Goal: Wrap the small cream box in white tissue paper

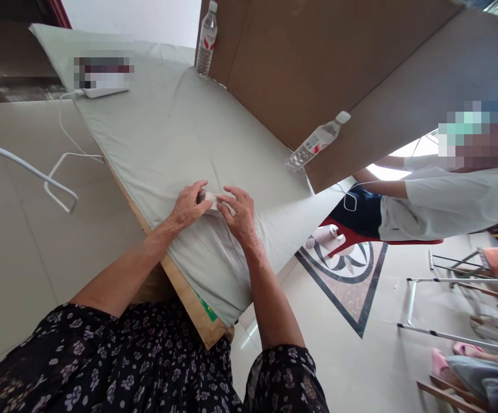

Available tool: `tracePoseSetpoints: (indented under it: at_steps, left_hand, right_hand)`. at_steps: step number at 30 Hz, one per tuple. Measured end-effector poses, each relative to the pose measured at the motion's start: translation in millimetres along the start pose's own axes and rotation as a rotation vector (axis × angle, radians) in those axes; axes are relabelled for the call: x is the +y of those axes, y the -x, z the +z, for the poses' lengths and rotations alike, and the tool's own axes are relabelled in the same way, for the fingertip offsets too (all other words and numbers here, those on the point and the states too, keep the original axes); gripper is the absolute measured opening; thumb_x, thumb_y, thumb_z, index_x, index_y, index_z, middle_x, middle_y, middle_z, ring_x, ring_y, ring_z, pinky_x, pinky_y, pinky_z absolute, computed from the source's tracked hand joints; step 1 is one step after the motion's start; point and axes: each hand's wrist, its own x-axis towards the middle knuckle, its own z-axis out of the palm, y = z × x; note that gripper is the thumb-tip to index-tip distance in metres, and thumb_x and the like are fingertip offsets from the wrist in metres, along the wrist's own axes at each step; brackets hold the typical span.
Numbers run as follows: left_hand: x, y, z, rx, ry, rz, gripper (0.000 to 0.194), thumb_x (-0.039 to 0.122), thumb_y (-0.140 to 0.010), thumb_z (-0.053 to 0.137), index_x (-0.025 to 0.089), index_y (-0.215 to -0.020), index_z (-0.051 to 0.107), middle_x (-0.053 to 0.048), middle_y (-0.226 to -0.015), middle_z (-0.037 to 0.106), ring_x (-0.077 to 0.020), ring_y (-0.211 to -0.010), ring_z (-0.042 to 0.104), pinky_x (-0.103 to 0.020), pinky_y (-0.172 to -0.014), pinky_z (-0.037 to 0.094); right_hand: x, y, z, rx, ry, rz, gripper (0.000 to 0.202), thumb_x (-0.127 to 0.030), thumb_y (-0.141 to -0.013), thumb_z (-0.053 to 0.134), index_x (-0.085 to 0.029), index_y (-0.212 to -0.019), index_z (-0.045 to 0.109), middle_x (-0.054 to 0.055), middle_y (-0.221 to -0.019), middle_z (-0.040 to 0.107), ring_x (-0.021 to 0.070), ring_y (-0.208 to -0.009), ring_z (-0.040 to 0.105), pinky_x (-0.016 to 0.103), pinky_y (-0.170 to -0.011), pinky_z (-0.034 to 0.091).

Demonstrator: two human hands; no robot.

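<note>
At the near end of the cloth-covered table (188, 137), a small pale object (209, 197) with a speckled surface lies between my hands. Its kind cannot be made out, since fingers cover part of it. My left hand (191, 205) grips its left side, the thumb along the front and the fingers curled behind. From the right, my right hand (239, 213) has its thumb and fingertips on the other end. The cloth is creased around my wrists.
One bottle (207, 43) stands at the far end by a brown cardboard panel (291, 63); another bottle (317, 142) is at the panel's near end. A white device (105, 90) with a cable lies far left. Beyond the panel sits a person in a white shirt (455, 201).
</note>
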Motion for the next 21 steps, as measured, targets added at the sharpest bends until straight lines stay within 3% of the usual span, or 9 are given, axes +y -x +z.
tracePoseSetpoints:
  at_steps: [6, 13, 18, 21]
  left_hand:
    - [1, 0, -0.4, 0.002, -0.032, 0.018, 0.06, 0.031, -0.076, 0.067, 0.018, -0.134, 0.065, -0.008, -0.105, 0.07, -0.0278, -0.105, 0.062, -0.045, -0.105, 0.048]
    - [0, 2, 1.1, -0.013, -0.118, 0.057, 0.062, 0.036, -0.079, 0.065, 0.018, -0.138, 0.062, -0.01, -0.115, 0.073, -0.0292, -0.114, 0.063, -0.048, -0.111, 0.046]
    - [1, 3, 2.7, -0.035, -0.253, 0.109, 0.069, 0.043, -0.079, 0.067, 0.014, -0.141, 0.059, -0.016, -0.13, 0.07, -0.0344, -0.125, 0.061, -0.053, -0.115, 0.043]
    - [-1, 3, 2.6, -0.078, -0.186, 0.115, 0.078, 0.042, -0.076, 0.07, 0.017, -0.148, 0.051, -0.015, -0.138, 0.067, -0.0327, -0.125, 0.062, -0.052, -0.115, 0.044]
  right_hand:
    - [-2, -21, -4, -0.108, 0.079, -0.097, 0.015, -0.025, -0.099, 0.062, -0.028, -0.098, 0.077, 0.006, -0.136, 0.073, 0.0285, -0.131, 0.061, 0.05, -0.107, 0.045]
    - [0, -20, 16, 0.032, -0.068, 0.064, 0.02, -0.029, -0.103, 0.049, -0.023, -0.097, 0.067, 0.011, -0.128, 0.075, 0.0254, -0.125, 0.065, 0.046, -0.107, 0.046]
    - [-1, -25, 13, 0.067, -0.159, 0.069, 0.013, -0.027, -0.099, 0.052, -0.023, -0.092, 0.062, 0.014, -0.13, 0.073, 0.026, -0.126, 0.066, 0.046, -0.104, 0.048]
    - [0, -33, 7, 0.077, -0.175, 0.053, 0.011, -0.025, -0.098, 0.051, -0.023, -0.092, 0.06, 0.015, -0.13, 0.072, 0.0266, -0.126, 0.066, 0.046, -0.103, 0.049]
